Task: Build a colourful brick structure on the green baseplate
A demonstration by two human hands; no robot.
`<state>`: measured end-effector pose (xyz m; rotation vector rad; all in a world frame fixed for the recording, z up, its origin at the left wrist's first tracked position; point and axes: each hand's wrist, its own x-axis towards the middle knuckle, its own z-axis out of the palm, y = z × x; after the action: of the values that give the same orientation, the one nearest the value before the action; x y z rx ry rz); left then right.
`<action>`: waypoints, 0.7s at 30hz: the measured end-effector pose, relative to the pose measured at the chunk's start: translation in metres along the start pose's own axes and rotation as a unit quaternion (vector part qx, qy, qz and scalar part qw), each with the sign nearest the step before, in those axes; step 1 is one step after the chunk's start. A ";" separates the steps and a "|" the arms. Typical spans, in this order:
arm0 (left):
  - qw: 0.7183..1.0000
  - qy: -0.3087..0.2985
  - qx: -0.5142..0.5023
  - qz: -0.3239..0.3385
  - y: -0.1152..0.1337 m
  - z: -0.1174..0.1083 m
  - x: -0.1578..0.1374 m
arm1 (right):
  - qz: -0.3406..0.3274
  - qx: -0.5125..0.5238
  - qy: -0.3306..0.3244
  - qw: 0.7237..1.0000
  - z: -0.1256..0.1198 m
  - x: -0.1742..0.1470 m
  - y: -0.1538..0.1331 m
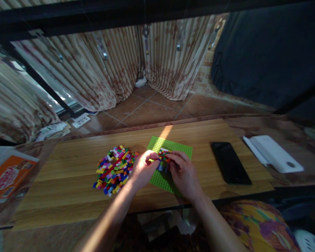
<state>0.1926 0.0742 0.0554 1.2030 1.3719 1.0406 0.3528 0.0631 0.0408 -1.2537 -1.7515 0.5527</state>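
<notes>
A green studded baseplate [185, 148] lies on the wooden table, turned at a slight angle. On its middle stands a small build of multicoloured toy bricks [163, 164], partly hidden by my fingers. My left hand [145, 168] reaches in from the left, thumb and fingertips pinched at the build's edge; a small dark blue brick seems to show at the tips. From the right, my right hand [185, 173] curls its fingers and thumb against the build's side. Left of the plate, a heap of loose toy bricks [115, 169] in many colours is spread close to my left wrist.
A black phone [230, 162] lies right of the plate on the wooden table [68, 175]. Beyond the table's right end is a white flat object [277, 154]. An orange-labelled box [10, 173] sits at the far left. Striped curtains [102, 70] hang behind.
</notes>
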 end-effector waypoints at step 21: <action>0.998 0.015 0.063 0.011 -0.008 -0.008 -0.002 | 0.018 0.038 0.012 0.999 -0.003 0.000 -0.003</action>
<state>0.1840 0.0710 0.0493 1.3019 1.4680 1.0035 0.3536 0.0618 0.0449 -1.2360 -1.6760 0.6179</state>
